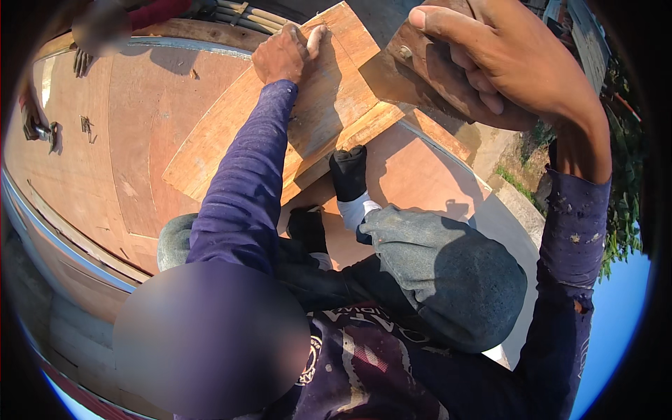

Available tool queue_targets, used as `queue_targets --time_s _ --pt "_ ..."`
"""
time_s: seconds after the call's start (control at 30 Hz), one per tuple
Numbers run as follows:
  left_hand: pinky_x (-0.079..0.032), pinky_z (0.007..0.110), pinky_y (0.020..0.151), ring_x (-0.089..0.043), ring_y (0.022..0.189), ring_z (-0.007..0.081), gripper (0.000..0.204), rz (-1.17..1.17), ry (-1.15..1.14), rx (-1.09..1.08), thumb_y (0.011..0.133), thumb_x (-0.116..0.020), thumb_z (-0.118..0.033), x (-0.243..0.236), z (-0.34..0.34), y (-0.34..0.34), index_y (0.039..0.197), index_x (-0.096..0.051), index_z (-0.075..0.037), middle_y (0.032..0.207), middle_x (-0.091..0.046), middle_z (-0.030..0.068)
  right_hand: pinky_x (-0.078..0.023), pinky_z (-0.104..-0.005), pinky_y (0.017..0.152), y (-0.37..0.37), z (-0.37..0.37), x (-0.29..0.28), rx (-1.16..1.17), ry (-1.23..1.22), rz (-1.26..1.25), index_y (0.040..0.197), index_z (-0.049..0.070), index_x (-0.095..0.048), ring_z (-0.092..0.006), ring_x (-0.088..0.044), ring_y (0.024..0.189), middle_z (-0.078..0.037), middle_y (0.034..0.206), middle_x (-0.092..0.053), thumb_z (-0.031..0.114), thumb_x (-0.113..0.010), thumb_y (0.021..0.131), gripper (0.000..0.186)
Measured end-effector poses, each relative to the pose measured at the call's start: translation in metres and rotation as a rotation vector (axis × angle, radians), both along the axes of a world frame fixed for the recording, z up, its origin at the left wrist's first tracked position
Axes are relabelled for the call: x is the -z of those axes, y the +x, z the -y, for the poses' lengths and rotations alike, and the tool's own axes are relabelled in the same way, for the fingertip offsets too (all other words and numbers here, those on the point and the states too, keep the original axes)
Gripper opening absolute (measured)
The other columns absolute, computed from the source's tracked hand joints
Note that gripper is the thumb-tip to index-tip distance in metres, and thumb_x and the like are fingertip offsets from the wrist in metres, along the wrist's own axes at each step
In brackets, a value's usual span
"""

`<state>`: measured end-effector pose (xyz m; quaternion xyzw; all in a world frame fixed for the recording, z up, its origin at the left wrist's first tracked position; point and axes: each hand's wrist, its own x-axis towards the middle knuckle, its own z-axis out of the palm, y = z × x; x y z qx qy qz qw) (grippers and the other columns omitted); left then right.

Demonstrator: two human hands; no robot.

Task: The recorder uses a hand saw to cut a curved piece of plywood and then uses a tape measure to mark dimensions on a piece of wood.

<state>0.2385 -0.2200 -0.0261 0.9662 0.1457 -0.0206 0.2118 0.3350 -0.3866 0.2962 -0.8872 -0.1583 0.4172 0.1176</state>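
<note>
1. Wooden board [224,140]: lies ahead of the person, toward the far right corner of the plywood surface [133,140], its long axis slanting from near left to far right.
2. Left hand [283,56]: the nearer hand, touching the board by its far edge, fingers bent; whether they grip underneath, I cannot tell.
3. The board's right part: orange-brown, grain showing, a thick side facing the person, dark shadows across its sunlit top.
4. Handsaw [420,77]: its blade overlaps the board's right end in view; contact is unclear.
5. Right hand [507,63]: closed around the saw's brown handle, right of the board.
</note>
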Motion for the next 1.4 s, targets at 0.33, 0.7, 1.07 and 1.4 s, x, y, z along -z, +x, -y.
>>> queue_targets --time_s 0.33,0.7,1.07,1.4 --pt "-0.058 0.046 0.073 -0.075 0.08 0.0342 0.064 -0.124 -0.06 0.014 0.085 -0.059 -0.076 -0.028 0.007 0.007 0.093 -0.076 -0.014 0.084 -0.076 0.0158 -0.057 -0.0416 0.078 -0.033 0.0 0.098 0.165 0.082 0.052 0.113 -0.007 -0.055 -0.0362 -0.073 0.087 -0.031 0.1 -0.07 0.04 -0.064 0.097 0.051" --pt "-0.057 0.041 0.083 -0.074 0.089 0.0349 0.048 -0.246 -0.397 0.471 0.073 -0.087 -0.031 -0.139 -0.06 0.04 0.108 -0.074 -0.001 0.098 -0.075 0.0215 -0.052 -0.0417 0.098 -0.069 0.043 0.07 0.2 0.416 0.239 0.133 -0.004 -0.057 -0.0409 -0.067 0.112 -0.029 0.119 -0.068 0.035 -0.067 0.094 0.056" --pt "-0.055 0.046 0.085 -0.068 0.092 0.046 0.036 0.071 -0.266 0.585 0.078 -0.075 -0.013 -0.195 -0.005 0.005 0.109 -0.065 0.005 0.096 -0.07 0.0281 -0.048 -0.0375 0.104 -0.152 0.121 0.084 0.531 0.683 0.175 0.133 -0.004 -0.06 -0.0243 -0.067 0.118 -0.018 0.127 -0.07 0.019 -0.069 0.09 0.05" --pt "-0.053 0.047 0.088 -0.067 0.097 0.0459 0.037 0.018 -0.326 0.629 0.078 -0.066 -0.003 -0.225 0.0 -0.004 0.113 -0.066 0.007 0.101 -0.068 0.0318 -0.047 -0.037 0.105 -0.189 0.111 0.154 0.561 0.749 0.385 0.132 -0.014 -0.055 -0.0293 -0.066 0.12 -0.025 0.128 -0.067 0.015 -0.071 0.086 0.056"
